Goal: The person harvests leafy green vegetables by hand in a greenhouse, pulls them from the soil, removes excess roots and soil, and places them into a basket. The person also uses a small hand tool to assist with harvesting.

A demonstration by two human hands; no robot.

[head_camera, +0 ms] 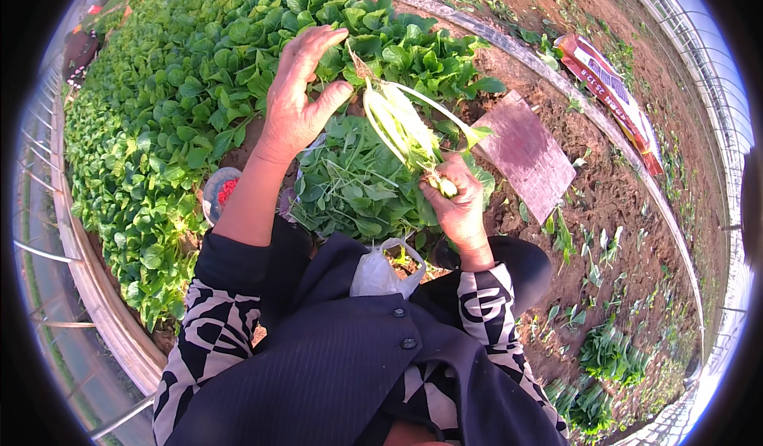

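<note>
My right hand [456, 192] is closed around the root ends of a small bunch of leafy greens with pale stalks. Beside it, a pale green plant [402, 124] with thin brown roots at its upper end stretches up and left from the right hand. My left hand [301, 91] is raised at the left of those roots, thumb and fingers apart, with nothing seen in its grip. Below both hands lies a heap of loose green leaves [351, 177]. Whether the pale plant is gripped by the right hand or only rests on it, I cannot tell.
Dense leafy greens [149, 118] grow at the left. A reddish board [527, 154] lies on soil at the right, and a printed sack [611, 97] beyond a curved edging strip. A white plastic bag [381, 273] is at my lap. Bundled greens [614, 353] lie lower right.
</note>
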